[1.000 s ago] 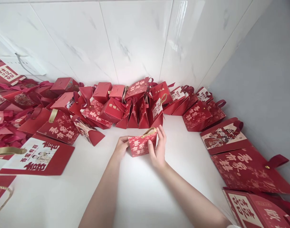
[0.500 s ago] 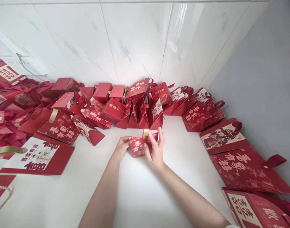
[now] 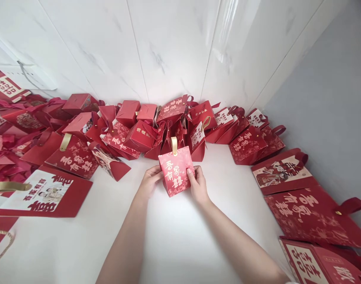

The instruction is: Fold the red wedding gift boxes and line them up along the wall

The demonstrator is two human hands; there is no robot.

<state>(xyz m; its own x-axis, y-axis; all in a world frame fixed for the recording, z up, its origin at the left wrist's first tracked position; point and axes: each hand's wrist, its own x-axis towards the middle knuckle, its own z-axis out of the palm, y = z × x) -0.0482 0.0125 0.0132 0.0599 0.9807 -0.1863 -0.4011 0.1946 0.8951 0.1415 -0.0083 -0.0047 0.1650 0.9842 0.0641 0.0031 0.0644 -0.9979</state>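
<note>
Between my two hands is a red gift box point(image 3: 176, 171) with pale Chinese characters on its front and a gold ribbon loop point(image 3: 174, 146) at its top. My left hand point(image 3: 150, 181) grips the box's left edge, fingers curled behind it. On the right edge, my right hand point(image 3: 198, 184) pinches the box with the thumb on its front face and the other fingers partly hidden behind. The box's front is turned up toward me, and its top overlaps the row of boxes behind in my view.
Red gift boxes point(image 3: 140, 136) are crowded along the tiled wall point(image 3: 171, 47). More lie at the left, including a flat one with a white label point(image 3: 46, 193). Large red boxes point(image 3: 310, 213) line the right side of the white tabletop point(image 3: 180, 240).
The gift box has tilted up, so its whole front now shows. My right hand has shifted from over the front, fingers raised, to the right edge.
</note>
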